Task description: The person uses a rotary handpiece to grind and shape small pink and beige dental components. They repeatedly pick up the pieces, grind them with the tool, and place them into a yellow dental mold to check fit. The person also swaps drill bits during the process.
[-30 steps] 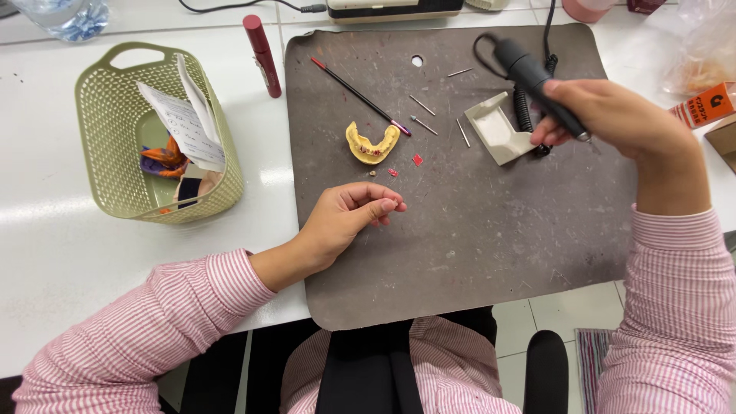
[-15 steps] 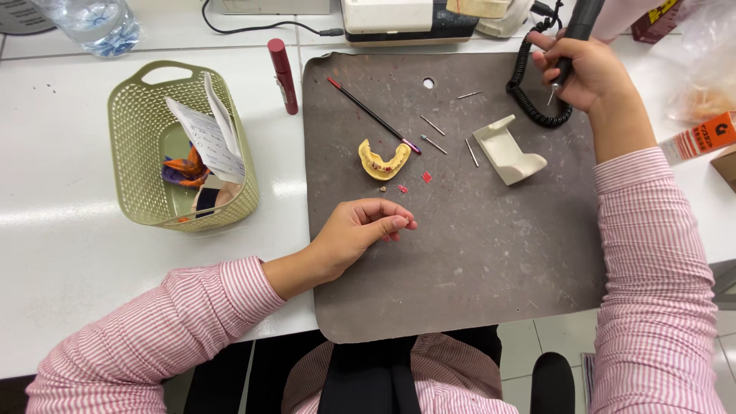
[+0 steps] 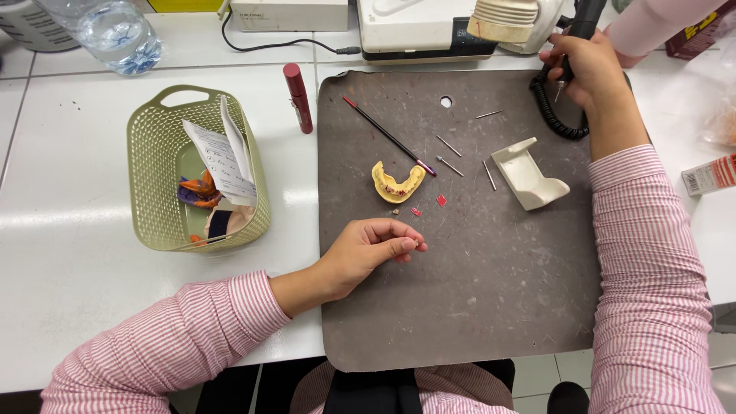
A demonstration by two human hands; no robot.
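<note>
My left hand (image 3: 368, 249) rests on the dark grey mat (image 3: 475, 307), fingers curled, pinching a tiny pinkish piece at the fingertips. Just beyond it lie a yellow dental cast (image 3: 397, 182) and small red bits (image 3: 441, 201). My right hand (image 3: 583, 69) is stretched to the mat's far right corner, gripping a black handpiece (image 3: 589, 17) whose coiled black cord (image 3: 556, 115) hangs below it, close to a white machine (image 3: 429, 27). A white holder (image 3: 529, 175) lies on the mat under my right forearm.
A green basket (image 3: 153, 184) with papers and small items stands left of the mat. A red tube (image 3: 297, 96), a thin red-tipped tool (image 3: 387, 134) and several metal burs (image 3: 452, 153) lie near the top. A water bottle (image 3: 115, 31) stands far left.
My right hand has carried the handpiece away from the white holder, up and back to the machine. My left hand has stayed put on the mat with its pinch.
</note>
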